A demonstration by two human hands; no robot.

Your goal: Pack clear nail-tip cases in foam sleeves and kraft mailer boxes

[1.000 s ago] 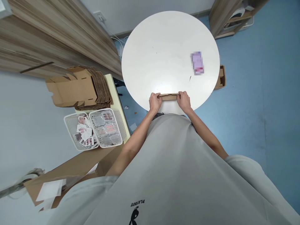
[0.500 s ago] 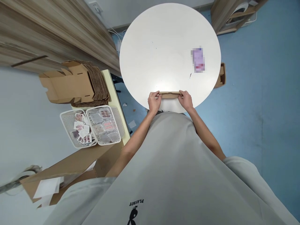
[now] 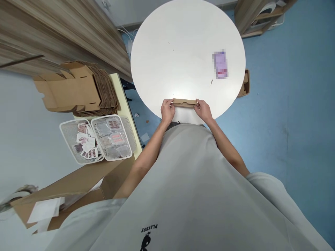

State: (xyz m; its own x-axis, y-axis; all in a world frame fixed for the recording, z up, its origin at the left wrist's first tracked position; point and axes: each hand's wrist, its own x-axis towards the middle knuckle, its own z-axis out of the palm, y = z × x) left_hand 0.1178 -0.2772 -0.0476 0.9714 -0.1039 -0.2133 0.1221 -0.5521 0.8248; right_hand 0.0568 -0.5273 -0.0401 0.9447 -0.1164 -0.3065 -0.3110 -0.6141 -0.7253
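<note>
While the cardboard box (image 3: 184, 101) spans crosswise at the near edge of the white table (image 3: 183, 45), the left hand (image 3: 168, 111) pinches its left end, the right hand (image 3: 203, 110) its right; neither is nearer.

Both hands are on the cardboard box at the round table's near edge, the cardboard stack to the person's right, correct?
No: the head view shows the cardboard stack to the person's left. The left hand and right hand are on the cardboard box at the near edge of the round table.
</note>
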